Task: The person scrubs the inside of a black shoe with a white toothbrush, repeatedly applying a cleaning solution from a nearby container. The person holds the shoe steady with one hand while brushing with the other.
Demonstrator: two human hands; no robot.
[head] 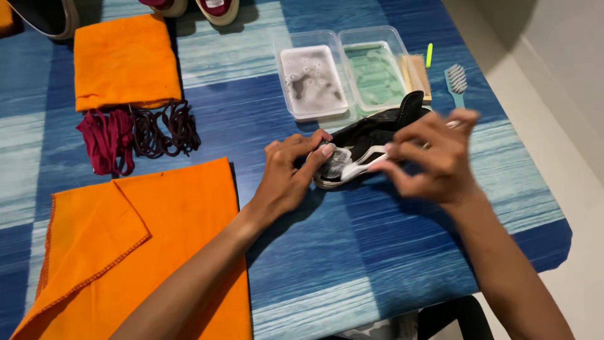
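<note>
On the blue striped table we are steadying a black shoe with our left hand clamped on its soapy toe while our right hand, blurred, is gripping a white brush there, laces already out, scrubbing unfinished.

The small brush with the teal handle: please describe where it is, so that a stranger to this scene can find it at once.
Start at the blue striped table and go to its far right edge. Two clear tubs stand side by side there, with a wooden brush to their right. The teal brush lies beyond that one, nearest the edge, and it alone has a teal handle and pale bristles.
</note>
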